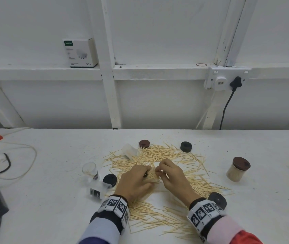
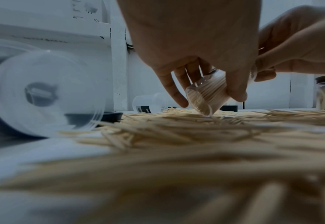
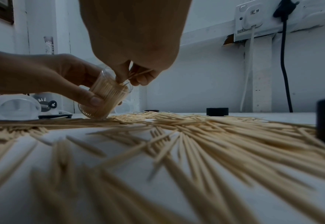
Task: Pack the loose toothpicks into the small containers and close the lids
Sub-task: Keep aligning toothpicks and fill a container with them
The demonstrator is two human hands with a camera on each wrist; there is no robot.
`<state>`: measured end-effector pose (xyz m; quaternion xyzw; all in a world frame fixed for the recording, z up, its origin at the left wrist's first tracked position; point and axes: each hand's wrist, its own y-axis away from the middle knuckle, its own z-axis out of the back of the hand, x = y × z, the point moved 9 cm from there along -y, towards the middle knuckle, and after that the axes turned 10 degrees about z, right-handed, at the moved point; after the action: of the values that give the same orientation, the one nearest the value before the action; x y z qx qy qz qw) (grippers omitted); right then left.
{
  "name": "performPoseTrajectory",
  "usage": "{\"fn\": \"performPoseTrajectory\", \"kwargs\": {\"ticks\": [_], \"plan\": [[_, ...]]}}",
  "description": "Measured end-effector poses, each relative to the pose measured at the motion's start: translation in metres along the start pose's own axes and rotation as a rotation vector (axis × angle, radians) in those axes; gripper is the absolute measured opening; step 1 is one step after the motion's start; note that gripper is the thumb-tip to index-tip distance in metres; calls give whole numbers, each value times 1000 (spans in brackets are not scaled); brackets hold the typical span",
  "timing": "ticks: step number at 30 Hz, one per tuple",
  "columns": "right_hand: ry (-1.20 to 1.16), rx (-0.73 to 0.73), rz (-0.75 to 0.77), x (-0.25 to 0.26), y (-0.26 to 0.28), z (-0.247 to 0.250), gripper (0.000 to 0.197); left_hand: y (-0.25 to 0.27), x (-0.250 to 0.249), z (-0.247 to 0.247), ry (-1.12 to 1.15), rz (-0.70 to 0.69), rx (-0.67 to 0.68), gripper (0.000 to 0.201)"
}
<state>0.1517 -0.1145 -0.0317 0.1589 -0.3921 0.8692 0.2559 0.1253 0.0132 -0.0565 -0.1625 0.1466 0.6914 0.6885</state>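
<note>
Left hand: the left hand [image 1: 134,180] has thumb and fingers curled round a small clear jar [image 3: 105,97], which is tilted with its bottom edge touching the table [image 1: 52,199] and its open mouth leaning toward the right hand.
Jar in hand: packed close to full with toothpicks standing side by side; no lid on it.
Right hand: the right hand [image 1: 172,175] pinches a few toothpicks between thumb and fingertips [image 3: 138,79] right at the jar's mouth.
Loose toothpicks: a wide scatter of toothpicks [image 1: 159,219] lies on the table around and under both hands.
Filled jar: one jar with a brown lid [image 1: 238,171] stands upright, closed and full, well to the right of the pile.
Empty jars: one clear jar [image 1: 89,169] stands upright on the left; another [image 1: 98,190] lies on its side just in front of it; a third [image 1: 129,150] lies tipped at the far edge of the pile.
Loose lids: a brown lid [image 1: 144,143] and three black lids [image 1: 186,146] [image 1: 110,180] [image 1: 217,200] rest flat around the pile.
</note>
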Motion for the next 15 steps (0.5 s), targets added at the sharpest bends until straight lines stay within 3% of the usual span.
{"fn": "performPoseTrajectory", "kwargs": {"ticks": [6, 9, 15], "plan": [[3, -10, 17, 3, -1, 1, 22, -1, 0, 0, 6, -10, -9, 46], [28, -2, 28, 2, -2, 1, 21, -1, 0, -2, 10, -13, 10, 58], [97, -76, 27, 3, -2, 11, 20, -1, -4, -2, 9, -38, 11, 43]]}}
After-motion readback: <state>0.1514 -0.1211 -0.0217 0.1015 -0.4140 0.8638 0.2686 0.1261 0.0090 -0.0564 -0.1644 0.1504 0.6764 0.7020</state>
